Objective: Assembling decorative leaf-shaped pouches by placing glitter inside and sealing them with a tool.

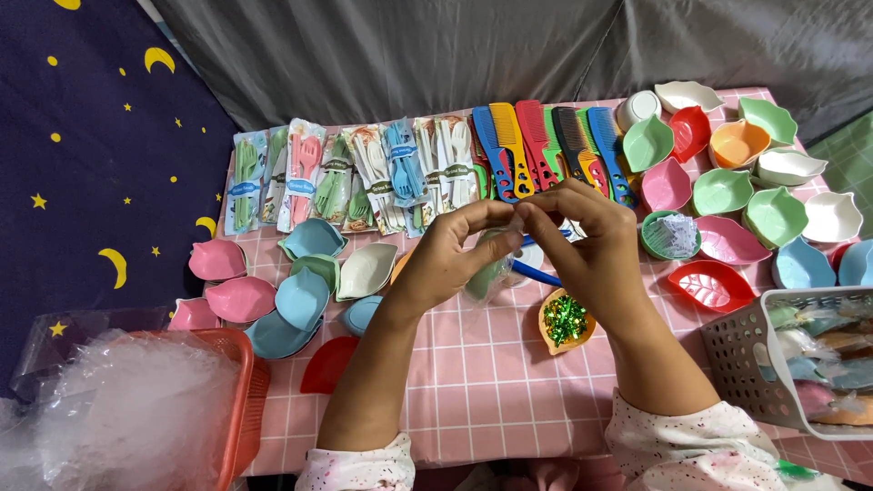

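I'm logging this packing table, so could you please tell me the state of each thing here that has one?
Left hand: pinched shut on the clear packet.
Right hand: pinched on the same packet's top.
Orange dish: holds green shiny bits.
Green round bowl: holds white pieces.
White basket: part filled with wrapped items.
Red basket: full of clear plastic.

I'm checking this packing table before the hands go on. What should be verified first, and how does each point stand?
1. Both hands on the clear packet: ok, left hand and right hand pinch its top.
2. Packet contents: cannot tell, only green shows.
3. Packet sealed: cannot tell, fingers hide it.
4. Orange dish of green ties in reach: ok, below the right hand.
5. White basket has room: cannot tell.
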